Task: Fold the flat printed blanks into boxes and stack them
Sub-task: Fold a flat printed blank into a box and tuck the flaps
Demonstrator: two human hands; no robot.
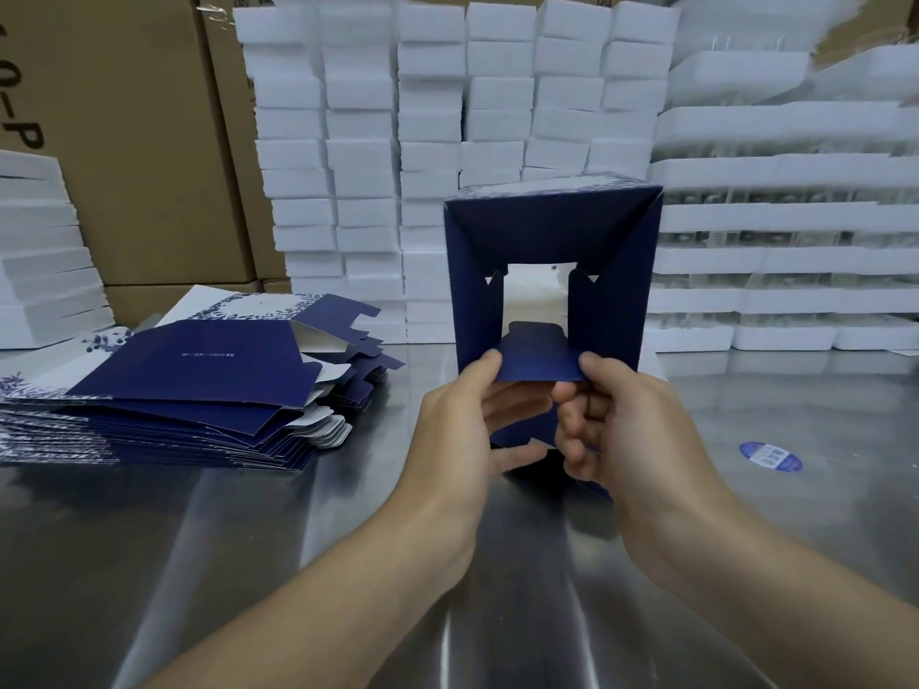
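Box [616, 300] half-formed: left grip [457, 425] and right grip [626, 425] pinch the flap [539, 360] between them; uneven pressure could crease it or miss the slots.

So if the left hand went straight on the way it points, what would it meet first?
The blue box: the left hand pinches its lower flap, so it would likely push that flap into the open end. Depth beyond is unclear.
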